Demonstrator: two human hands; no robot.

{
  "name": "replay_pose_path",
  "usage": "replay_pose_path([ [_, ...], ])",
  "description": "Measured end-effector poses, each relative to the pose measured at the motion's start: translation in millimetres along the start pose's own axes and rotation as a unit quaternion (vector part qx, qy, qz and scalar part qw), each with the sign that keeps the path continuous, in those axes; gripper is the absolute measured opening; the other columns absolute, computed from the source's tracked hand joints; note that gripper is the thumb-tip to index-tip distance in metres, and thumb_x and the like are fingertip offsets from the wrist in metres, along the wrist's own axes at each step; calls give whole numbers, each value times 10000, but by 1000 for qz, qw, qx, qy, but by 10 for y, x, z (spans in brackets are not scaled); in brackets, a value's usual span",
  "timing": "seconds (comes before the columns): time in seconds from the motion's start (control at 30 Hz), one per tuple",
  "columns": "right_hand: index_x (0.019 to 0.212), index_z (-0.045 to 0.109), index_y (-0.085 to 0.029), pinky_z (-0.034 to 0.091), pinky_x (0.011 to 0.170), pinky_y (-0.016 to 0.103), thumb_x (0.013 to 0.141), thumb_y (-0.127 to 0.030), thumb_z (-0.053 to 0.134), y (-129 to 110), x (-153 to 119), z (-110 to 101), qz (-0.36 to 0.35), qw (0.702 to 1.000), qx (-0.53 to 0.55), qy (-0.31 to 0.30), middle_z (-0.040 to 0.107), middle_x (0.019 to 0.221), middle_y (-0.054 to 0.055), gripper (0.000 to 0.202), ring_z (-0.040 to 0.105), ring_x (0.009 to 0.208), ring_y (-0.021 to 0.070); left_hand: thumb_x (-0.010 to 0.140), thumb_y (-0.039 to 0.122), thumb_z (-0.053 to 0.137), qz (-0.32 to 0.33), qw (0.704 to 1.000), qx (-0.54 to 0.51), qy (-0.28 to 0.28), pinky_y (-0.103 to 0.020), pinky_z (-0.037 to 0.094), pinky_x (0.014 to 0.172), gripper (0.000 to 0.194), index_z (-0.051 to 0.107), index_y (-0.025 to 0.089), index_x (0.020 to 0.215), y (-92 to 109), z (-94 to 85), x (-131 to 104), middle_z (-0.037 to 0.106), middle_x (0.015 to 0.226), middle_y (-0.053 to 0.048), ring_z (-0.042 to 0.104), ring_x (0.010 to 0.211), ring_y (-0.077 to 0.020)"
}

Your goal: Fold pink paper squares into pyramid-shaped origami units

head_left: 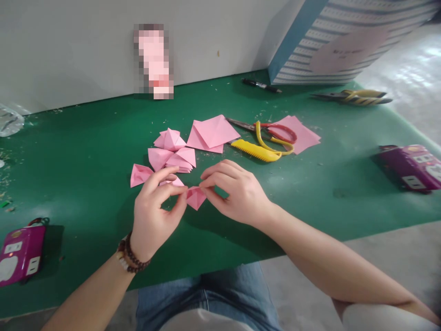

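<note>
A small folded pink paper [196, 198] is held between my two hands above the green table [103, 138]. My left hand [158, 209] pinches its left corner between thumb and forefinger. At its right corner, the thumb and forefinger of my right hand [237, 193] are pressed together. Several folded pink pieces [170, 154] lie just beyond my left hand, one of them [141, 175] farther left. Flat pink sheets [215, 132] lie beyond my hands, beside a yellow-handled cutter [257, 151] and scissors [258, 128] that partly rest on more pink sheets [301, 135].
A black pen [262, 85] and yellow-handled pliers [354, 97] lie at the back, near a striped box [320, 41]. Purple devices sit at the left [22, 255] and right [413, 168]. A pixelated object [155, 59] stands by the wall. Clear plastic [10, 120] is at far left.
</note>
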State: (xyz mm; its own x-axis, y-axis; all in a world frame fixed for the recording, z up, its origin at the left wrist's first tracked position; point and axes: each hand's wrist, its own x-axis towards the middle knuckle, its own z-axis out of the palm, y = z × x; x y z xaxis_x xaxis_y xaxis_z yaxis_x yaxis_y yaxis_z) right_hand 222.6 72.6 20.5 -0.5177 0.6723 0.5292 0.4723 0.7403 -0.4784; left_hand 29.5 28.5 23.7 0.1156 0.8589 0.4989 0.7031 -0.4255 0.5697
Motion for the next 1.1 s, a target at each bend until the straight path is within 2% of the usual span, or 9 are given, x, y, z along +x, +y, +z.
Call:
replay_pose_path([
  [0.4,820,668,-194,556,683,300,895,-166,612,46,-19,12,-19,999,-33,38,737,839,41,98,662,756,167,873,118,644,-7,1000,10,28,-292,564,863,109,721,194,889,-23,-2,-6,700,1143,-56,678,943,-154],
  [0.47,816,667,-197,559,659,286,886,-140,615,48,-25,4,-42,995,-51,69,743,832,36,105,671,734,157,860,147,674,-26,999,-13,33,-317,559,903,127,724,220,951,-45,8,-14,677,1193,-48,664,989,-163],
  [0.53,833,669,-213,559,632,269,881,-137,625,50,-37,-11,-67,989,-82,104,748,841,27,100,681,712,146,784,215,768,-82,991,-91,46,-348,566,918,314,684,241,1086,-68,17,-20,632,1244,-51,650,1022,-182],
  [0.6,862,671,-242,556,604,256,877,-143,637,53,-53,-31,-91,980,-116,136,751,858,11,105,688,685,134,734,322,813,-182,955,-225,57,-338,604,830,401,653,228,1089,-75,19,-22,641,1122,-41,661,934,-172],
  [0.67,901,671,-266,549,578,253,869,-142,650,57,-69,-50,-107,971,-144,159,755,882,0,130,689,664,127,782,450,747,-293,881,-370,24,-279,612,650,295,658,183,871,-49,17,-21,623,849,-7,642,723,-130],
  [0.73,943,668,-261,549,569,260,856,-127,660,58,-85,-58,-123,966,-158,166,757,913,12,160,685,659,130,796,557,688,-371,794,-476,-65,-234,565,497,435,630,146,666,11,17,-19,575,693,-3,567,566,-98],
  [0.83,983,668,-246,558,582,273,860,-104,625,44,-105,-37,-157,965,-148,146,752,943,29,192,681,684,143,657,552,807,-437,705,-545,-119,-194,528,435,450,714,133,795,107,28,-12,633,753,-29,558,556,-91],
  [1.0,1015,671,-261,546,602,275,886,-139,604,8,-113,36,-191,975,-82,78,734,974,27,189,671,724,146,636,399,860,-510,656,-547,-103,-144,481,426,331,691,122,702,114,50,8,539,545,30,497,487,-59],
  [1.1,1069,646,-246,566,721,310,886,-318,657,43,-83,67,-57,992,41,105,711,1019,57,197,677,843,173,627,402,863,-499,677,-534,-89,-152,486,433,341,670,124,671,64,53,7,558,548,26,512,495,-64],
])
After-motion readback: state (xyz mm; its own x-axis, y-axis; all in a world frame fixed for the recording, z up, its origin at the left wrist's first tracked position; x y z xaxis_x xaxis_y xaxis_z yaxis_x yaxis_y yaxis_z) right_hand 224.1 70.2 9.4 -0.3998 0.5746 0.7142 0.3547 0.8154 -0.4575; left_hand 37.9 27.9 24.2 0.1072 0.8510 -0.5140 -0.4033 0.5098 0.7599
